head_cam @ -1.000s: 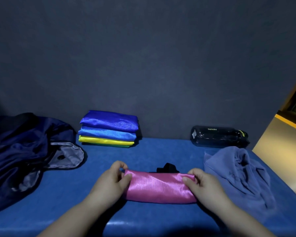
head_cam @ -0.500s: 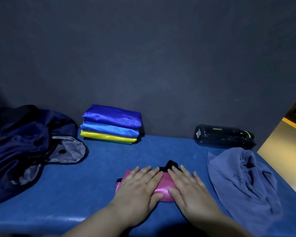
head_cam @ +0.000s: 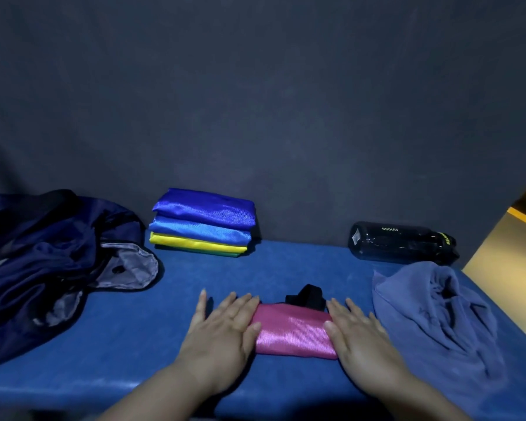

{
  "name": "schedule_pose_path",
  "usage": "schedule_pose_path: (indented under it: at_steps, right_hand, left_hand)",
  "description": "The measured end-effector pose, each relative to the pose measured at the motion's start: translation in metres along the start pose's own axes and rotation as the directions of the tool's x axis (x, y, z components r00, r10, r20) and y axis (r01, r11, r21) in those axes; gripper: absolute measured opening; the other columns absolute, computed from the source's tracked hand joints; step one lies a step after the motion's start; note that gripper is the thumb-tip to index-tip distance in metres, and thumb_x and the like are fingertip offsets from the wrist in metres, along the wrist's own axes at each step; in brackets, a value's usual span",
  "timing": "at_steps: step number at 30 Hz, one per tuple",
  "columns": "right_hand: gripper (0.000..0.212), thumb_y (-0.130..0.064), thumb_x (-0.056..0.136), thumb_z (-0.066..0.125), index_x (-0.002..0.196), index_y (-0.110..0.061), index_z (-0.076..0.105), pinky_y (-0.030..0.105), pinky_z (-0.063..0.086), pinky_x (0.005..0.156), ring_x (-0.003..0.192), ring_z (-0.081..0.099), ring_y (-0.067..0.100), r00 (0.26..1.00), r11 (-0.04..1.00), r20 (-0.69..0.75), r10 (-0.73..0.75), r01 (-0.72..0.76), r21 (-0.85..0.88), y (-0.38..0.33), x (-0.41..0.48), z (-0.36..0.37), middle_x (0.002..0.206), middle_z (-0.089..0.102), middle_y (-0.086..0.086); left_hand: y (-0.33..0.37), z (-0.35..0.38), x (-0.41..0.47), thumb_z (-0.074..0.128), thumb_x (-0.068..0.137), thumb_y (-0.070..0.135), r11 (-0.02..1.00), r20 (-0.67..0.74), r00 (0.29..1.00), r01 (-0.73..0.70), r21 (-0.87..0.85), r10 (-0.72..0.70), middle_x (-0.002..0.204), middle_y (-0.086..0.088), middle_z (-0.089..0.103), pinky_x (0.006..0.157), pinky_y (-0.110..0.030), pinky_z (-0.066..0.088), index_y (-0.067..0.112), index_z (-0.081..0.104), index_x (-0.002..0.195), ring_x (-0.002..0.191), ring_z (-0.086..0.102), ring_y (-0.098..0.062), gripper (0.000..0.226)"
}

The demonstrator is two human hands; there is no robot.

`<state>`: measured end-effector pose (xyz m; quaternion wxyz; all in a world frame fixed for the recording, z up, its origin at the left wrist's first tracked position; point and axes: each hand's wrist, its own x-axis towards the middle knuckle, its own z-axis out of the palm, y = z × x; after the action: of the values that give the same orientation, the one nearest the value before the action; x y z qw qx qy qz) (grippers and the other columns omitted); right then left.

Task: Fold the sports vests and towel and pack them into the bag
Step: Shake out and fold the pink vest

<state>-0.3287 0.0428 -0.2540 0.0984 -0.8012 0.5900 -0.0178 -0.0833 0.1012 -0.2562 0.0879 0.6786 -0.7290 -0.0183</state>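
Pink vest: folded into a short, shiny block, lying flat on the table in the lower centre of the frame, between the two hands.
Black trim: a dark strap sticks out from the vest's far edge.
Left hand: flat and spread, fingers straight, palm down at the vest's left end; the thumb lies over the pink cloth.
Right hand: flat, fingers straight and slightly fanned, pressed on the vest's right end.
Change: half a second ago both hands lay side by side on the middle of the vest, hiding most of it; now they sit apart at its two ends and the pink middle shows. A second ago they pinched the ends of a longer pink roll; the bundle is now shorter.
Table: blue surface, running across the lower half of the frame against a dark grey wall.
Towel: blue-grey, crumpled, unfolded, just right of the right hand.
Folded stack: vests piled upper left of the pink one, against the wall; dark blue on top, lighter blue, then yellow, with a green sliver beneath. Unchanged.
Bag: navy, slumped at the left edge, its grey lining showing at the mouth.
Bottle: dark, lying on its side beyond the towel.
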Motion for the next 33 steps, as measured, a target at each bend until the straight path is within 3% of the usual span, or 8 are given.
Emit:
schedule_pose_path:
  at_steps: [3,6,9,12,17,23,28,33]
  right_hand:
    - [0.08,-0.074,0.087,0.005,0.148,-0.032,0.034,0.031,0.019,0.113,0.144,0.018,0.01,1.0,0.999,-0.025,0.015,-0.016,-0.045,-0.005,-0.001,-0.009,0.154,0.03,-0.013]
    - [0.053,-0.064,0.092,0.04,0.131,-0.032,0.056,0.027,0.036,0.101,0.119,0.046,0.014,0.998,0.997,-0.037,0.054,-0.052,0.053,-0.001,0.005,-0.015,0.121,0.05,-0.008]
    - [0.044,-0.064,0.086,0.05,0.116,-0.033,0.06,0.028,0.044,0.09,0.106,0.057,0.015,0.996,0.987,-0.004,0.092,-0.09,0.134,-0.003,0.006,-0.021,0.108,0.055,-0.006]
    - [0.037,-0.061,0.086,0.054,0.112,-0.035,0.058,0.026,0.045,0.086,0.104,0.059,0.014,0.993,0.978,0.018,0.114,-0.116,0.176,-0.008,0.006,-0.025,0.11,0.062,-0.008]
    - [0.028,-0.06,0.079,0.062,0.095,-0.038,0.055,0.021,0.045,0.077,0.093,0.06,0.007,0.985,0.957,0.088,0.148,-0.165,0.238,-0.01,0.008,-0.03,0.1,0.066,-0.012]
    - [0.024,-0.032,0.066,0.085,0.079,-0.026,0.066,0.013,0.043,0.068,0.078,0.063,0.002,0.978,0.845,0.138,0.156,-0.205,0.494,-0.015,0.021,-0.034,0.081,0.069,-0.01]
    - [0.021,-0.012,0.067,0.086,0.076,-0.016,0.068,0.009,0.041,0.058,0.058,0.059,-0.001,0.989,0.751,0.072,0.127,-0.144,0.644,-0.028,0.036,-0.034,0.064,0.068,-0.008]
    - [0.035,-0.007,0.068,0.084,0.071,-0.036,0.064,0.014,0.042,0.059,0.06,0.06,0.006,0.981,0.73,-0.125,0.148,-0.023,0.684,-0.048,0.054,-0.031,0.067,0.069,-0.008]
  left_hand:
    - [-0.015,-0.012,0.0,-0.002,0.093,0.063,0.985,0.144,0.976,0.169,-0.021,-0.165,0.161,0.019,0.007,0.113,-0.051,-0.019,0.037,0.015,0.153,0.149,0.0,-0.008,0.067]
    - [-0.029,-0.03,0.0,0.028,0.097,0.06,0.954,0.076,0.952,0.293,0.063,-0.297,0.151,0.01,0.033,0.111,-0.043,0.02,0.033,0.038,0.137,0.139,0.028,-0.015,0.049]
    - [-0.035,-0.036,0.002,0.033,0.094,0.064,0.923,0.059,0.927,0.375,-0.087,-0.371,0.12,0.004,0.061,0.085,-0.033,0.041,0.028,0.049,0.106,0.113,0.056,-0.02,0.041]
    - [-0.026,-0.038,0.002,0.032,0.09,0.071,0.912,0.154,0.927,0.366,-0.183,-0.341,0.111,0.003,0.066,0.082,-0.031,0.045,0.027,0.058,0.103,0.106,0.06,-0.02,0.052]
    - [-0.016,-0.027,0.007,0.046,0.089,0.064,0.906,0.13,0.944,0.329,-0.267,-0.304,0.114,0.004,0.064,0.084,-0.03,0.046,0.027,0.051,0.113,0.109,0.059,-0.021,0.044]
    - [-0.026,-0.028,0.019,0.053,0.089,0.054,0.805,0.1,0.947,0.312,-0.504,-0.304,0.099,0.007,0.065,0.083,-0.03,0.048,0.027,0.047,0.1,0.099,0.06,-0.018,0.03]
    - [-0.046,-0.026,0.033,0.061,0.085,0.043,0.67,0.008,0.95,0.227,-0.706,-0.313,0.072,0.009,0.06,0.075,-0.032,0.047,0.03,0.047,0.087,0.068,0.054,-0.01,0.019]
    - [-0.064,-0.031,0.049,0.054,0.07,0.037,0.579,-0.05,0.942,0.162,-0.799,-0.333,0.069,0.012,0.056,0.068,-0.034,0.046,0.036,0.042,0.09,0.06,0.048,-0.008,0.023]
